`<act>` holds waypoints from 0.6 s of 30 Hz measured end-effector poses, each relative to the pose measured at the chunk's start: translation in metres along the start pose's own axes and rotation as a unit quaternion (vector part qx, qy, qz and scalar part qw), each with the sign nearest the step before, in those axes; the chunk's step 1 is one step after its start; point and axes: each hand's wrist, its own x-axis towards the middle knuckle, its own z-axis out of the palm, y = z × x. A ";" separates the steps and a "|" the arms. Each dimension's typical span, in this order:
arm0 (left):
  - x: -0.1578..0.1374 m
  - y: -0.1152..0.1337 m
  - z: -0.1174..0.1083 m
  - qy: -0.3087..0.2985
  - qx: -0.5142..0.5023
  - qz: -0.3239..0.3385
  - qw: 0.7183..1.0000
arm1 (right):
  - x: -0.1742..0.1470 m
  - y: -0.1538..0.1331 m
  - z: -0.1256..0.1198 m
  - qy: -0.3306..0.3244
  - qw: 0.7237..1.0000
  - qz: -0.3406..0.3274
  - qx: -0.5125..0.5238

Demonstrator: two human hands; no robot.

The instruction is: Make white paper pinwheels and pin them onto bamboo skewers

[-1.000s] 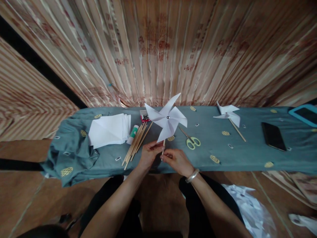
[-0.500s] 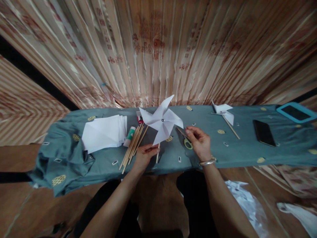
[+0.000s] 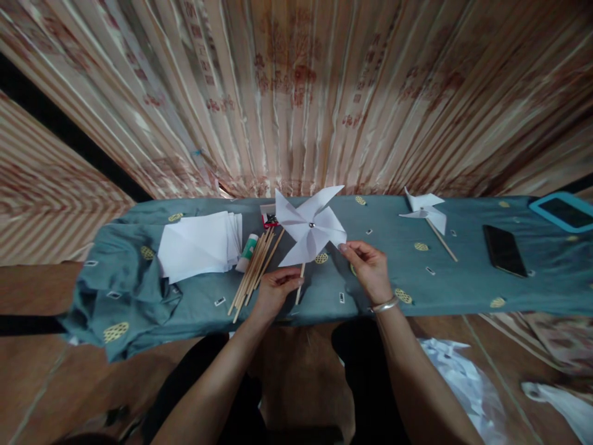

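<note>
Pleated curtains [image 3: 296, 93] hang behind a long table [image 3: 389, 216] under a green cloth, and a white pinwheel [image 3: 319, 238] is held up over it, its blades nearer the far edge, its stick [image 3: 299, 298] pointing down toward the near edge. The left hand [image 3: 275, 293] pinches that stick below the blades, thumb and bent fingers closed on it. The right hand [image 3: 372, 267] is nearly closed, thumb and fingertip together at the right-hand blade's tip; whether they grip the paper or only touch it is hard to tell. That tip looks the weak point: a hard push could crease the blade, and a tug could tear the paper around the pin [image 3: 312, 225]. A slack left pinch might let the stick twist. Scissors [image 3: 353, 270] lie mostly hidden by the right hand, so a low wrist could knock them. Loose sticks [image 3: 254, 269] reach toward the near edge beside the left hand, and a sweeping forearm might roll one off. If the pinwheel dips, its left blades could catch the open box [image 3: 267, 219] near the far edge and spill it
</note>
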 end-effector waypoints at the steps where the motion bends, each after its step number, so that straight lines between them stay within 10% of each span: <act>1: 0.000 0.000 -0.001 0.003 0.000 0.001 1.000 | -0.002 -0.002 0.003 -0.010 1.000 0.009 0.008; 18: 0.003 0.001 0.000 0.027 0.020 0.015 0.999 | -0.039 -0.019 0.040 -0.266 0.963 0.022 0.035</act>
